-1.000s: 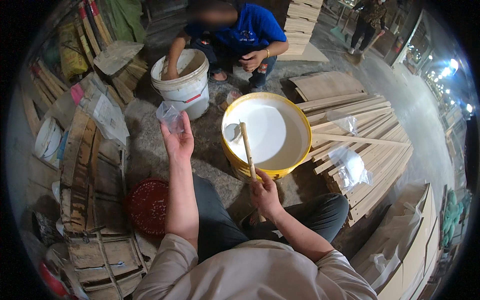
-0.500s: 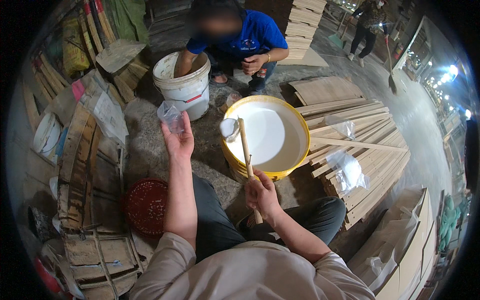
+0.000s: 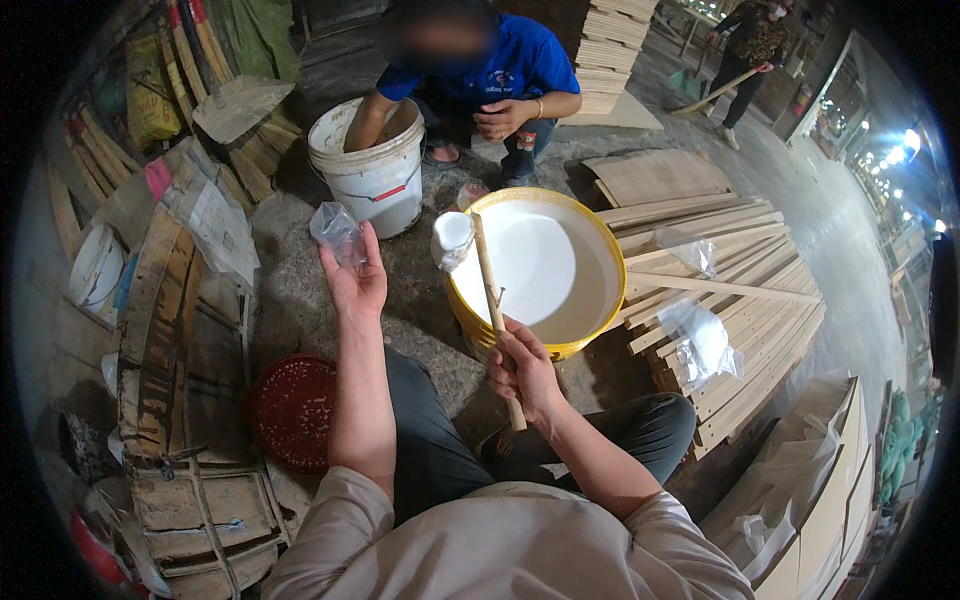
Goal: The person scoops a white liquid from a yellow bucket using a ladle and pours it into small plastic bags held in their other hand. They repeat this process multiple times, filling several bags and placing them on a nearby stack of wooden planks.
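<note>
My left hand (image 3: 356,283) holds up a small clear plastic bag (image 3: 337,232), its mouth upward between thumb and fingers. My right hand (image 3: 526,371) is closed round the wooden handle (image 3: 489,270) of a ladle, a stick with a white-coated cup (image 3: 454,233) at its far end. That cup hangs at the left rim of a yellow-rimmed bucket (image 3: 612,293) filled with smooth white liquid (image 3: 540,262). Whether the cup holds liquid is hard to make out. Across from me, a co-worker in a blue shirt (image 3: 520,65) reaches one hand into a white bucket (image 3: 398,200).
Wooden slats (image 3: 735,340) with clear plastic bags (image 3: 700,340) on top lie right of the yellow-rimmed bucket. A dark red basket or lid (image 3: 292,412) is by my left forearm. Old wooden boards (image 3: 155,340) stand at left. Another person (image 3: 755,50) sweeps far back.
My right hand and the ladle have shifted slightly up, and the cup has moved left past the bucket's rim. My left hand has barely moved. The far person's broom has swung left.
</note>
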